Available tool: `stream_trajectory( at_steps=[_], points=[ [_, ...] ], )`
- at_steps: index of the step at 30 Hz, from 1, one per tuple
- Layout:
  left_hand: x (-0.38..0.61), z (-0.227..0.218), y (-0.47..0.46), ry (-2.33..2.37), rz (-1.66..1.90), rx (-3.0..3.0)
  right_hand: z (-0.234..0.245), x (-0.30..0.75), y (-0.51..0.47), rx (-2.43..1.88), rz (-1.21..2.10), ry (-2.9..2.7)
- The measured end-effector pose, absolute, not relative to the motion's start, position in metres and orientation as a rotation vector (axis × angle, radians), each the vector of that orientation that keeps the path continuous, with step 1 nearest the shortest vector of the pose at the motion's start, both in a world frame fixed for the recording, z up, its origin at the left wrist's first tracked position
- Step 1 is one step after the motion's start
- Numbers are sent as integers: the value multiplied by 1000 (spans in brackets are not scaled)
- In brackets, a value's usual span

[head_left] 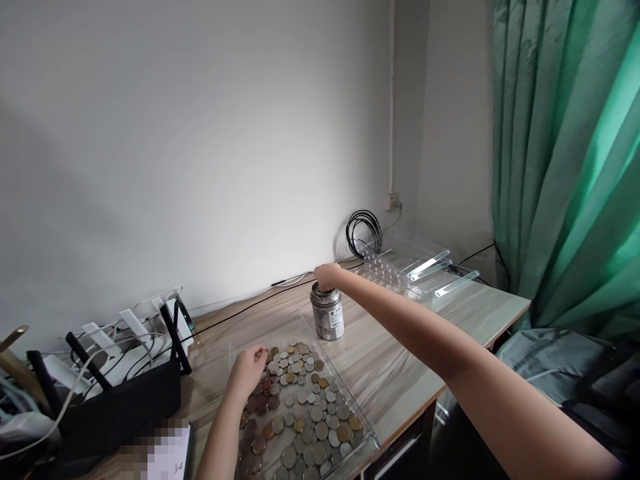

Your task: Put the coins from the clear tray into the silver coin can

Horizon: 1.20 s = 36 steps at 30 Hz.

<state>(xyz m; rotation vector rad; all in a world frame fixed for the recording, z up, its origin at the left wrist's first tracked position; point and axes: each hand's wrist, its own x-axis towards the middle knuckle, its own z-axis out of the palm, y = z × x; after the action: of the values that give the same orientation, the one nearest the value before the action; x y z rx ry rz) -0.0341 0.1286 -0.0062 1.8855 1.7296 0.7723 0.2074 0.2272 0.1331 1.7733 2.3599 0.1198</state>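
Note:
Many loose coins [310, 400], silver, brass and reddish brown, lie spread in a shallow clear plastic tray [373, 440] on the wooden table. My left hand [250, 367] is over the tray's upper left part, next to the coins. Its fingers are curled together; anything between them is too small to make out. A round metal tin [327, 313] with a printed label stands upright just beyond the tray. Held over the tin's mouth is my right hand [327, 275], its arm crossing the table from the right. Its fingers point down and are mostly hidden.
A dark box of white plugs and cables [125, 393] stands at the left. Clear plastic trays [415, 263] and a coil of black cable [364, 233] lie at the back right. A thin black cable runs along the wall. A green curtain [560, 167] hangs at right.

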Motion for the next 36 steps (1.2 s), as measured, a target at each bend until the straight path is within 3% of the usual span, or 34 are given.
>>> stream_trajectory(
  at_steps=[13,24,30,36],
  points=[
    [-29,2,125,1752,829,1913,142,206,225,1559,184,2362],
    [-28,7,121,1768,826,1937,145,217,208,1735,155,2573],
    [-28,5,121,1780,890,1959,98,247,173,2082,518,2928],
    [-29,4,122,1797,898,1968,66,256,178,1987,302,3089]
  ],
)
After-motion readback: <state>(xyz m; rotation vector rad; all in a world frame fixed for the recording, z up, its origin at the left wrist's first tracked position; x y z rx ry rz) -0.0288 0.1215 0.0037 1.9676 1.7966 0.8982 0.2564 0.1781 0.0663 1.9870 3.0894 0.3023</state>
